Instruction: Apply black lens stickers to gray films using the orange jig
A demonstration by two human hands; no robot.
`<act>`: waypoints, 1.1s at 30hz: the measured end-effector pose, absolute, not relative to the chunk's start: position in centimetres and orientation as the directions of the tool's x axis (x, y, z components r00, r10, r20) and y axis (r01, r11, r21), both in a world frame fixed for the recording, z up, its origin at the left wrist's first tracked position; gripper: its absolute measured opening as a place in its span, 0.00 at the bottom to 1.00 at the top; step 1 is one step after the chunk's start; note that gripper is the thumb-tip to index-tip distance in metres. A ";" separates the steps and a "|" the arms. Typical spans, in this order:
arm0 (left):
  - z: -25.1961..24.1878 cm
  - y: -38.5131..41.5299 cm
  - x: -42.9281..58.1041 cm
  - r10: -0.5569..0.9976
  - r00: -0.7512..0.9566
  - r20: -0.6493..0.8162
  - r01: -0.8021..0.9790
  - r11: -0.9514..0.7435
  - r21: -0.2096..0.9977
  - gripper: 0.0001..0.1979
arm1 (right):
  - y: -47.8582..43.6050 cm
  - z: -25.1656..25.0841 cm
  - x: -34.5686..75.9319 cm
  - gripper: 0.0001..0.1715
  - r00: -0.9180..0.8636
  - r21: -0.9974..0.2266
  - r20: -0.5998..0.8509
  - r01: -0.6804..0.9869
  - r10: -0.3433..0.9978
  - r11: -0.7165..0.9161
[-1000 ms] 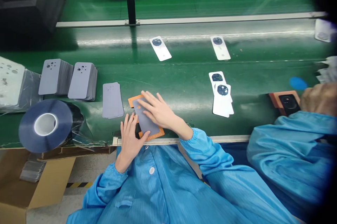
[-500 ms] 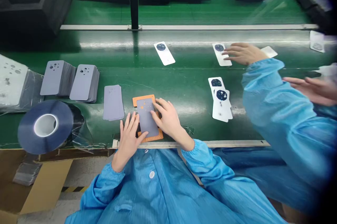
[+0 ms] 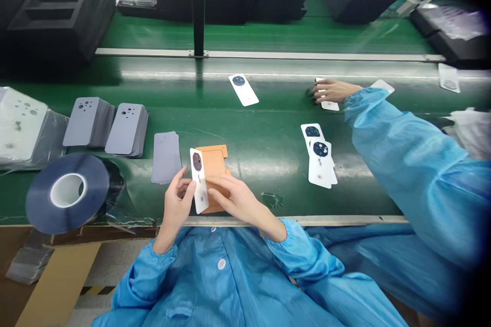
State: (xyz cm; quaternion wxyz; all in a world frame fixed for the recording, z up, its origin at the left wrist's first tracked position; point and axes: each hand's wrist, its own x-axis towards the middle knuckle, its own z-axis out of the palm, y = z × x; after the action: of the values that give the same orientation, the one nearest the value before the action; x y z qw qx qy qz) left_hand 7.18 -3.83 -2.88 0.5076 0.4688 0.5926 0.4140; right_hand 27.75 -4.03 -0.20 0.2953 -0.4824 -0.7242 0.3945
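A white phone back panel [image 3: 199, 181] with a dark round camera area stands tilted on its side over the left part of an orange jig [image 3: 215, 159]. My left hand [image 3: 177, 203] pinches it along its left edge between thumb and fingers. My right hand [image 3: 242, 203] reaches across the jig, fingers stretched out, their tips close to the panel's right edge; whether they touch it I cannot tell. Just left of the jig lie a few overlapping grey phone-shaped sheets [image 3: 164, 158].
Two stacks of grey panels [image 3: 125, 130] and a large tape roll [image 3: 95, 183] are on the left. White panels [image 3: 320, 168] overlap on the right. Beyond them a co-worker's hand [image 3: 333, 91] covers another panel. One more panel [image 3: 244, 90] lies farther back.
The grey face that lay flat in the jig is now lifted and turned, showing a white side in my left hand. The co-worker's hand has moved down onto a panel.
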 end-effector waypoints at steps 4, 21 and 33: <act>-3.2 -3.6 6.6 0.953 -0.102 -0.287 0.003 0.288 0.957 0.34 | -3.3 -1.1 27.4 0.21 -0.342 -0.843 -0.050 0.519 0.939 0.144; -1.9 -7.2 -1.6 0.803 -0.578 0.146 0.320 0.059 0.945 0.13 | 19.3 -3.4 24.0 0.24 0.016 -0.948 -0.222 0.229 0.975 -0.220; -4.4 -12.3 -6.7 0.740 -0.644 0.194 0.603 0.335 0.724 0.19 | 26.6 -5.4 24.0 0.17 0.145 -0.899 -0.196 0.369 0.970 -0.237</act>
State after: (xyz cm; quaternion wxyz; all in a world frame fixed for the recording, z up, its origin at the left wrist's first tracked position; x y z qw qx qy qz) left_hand -6.66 -12.27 -4.37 0.0851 0.4131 0.8126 0.4022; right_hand 23.99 26.60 -5.35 0.3594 -0.6658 -0.5026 0.4183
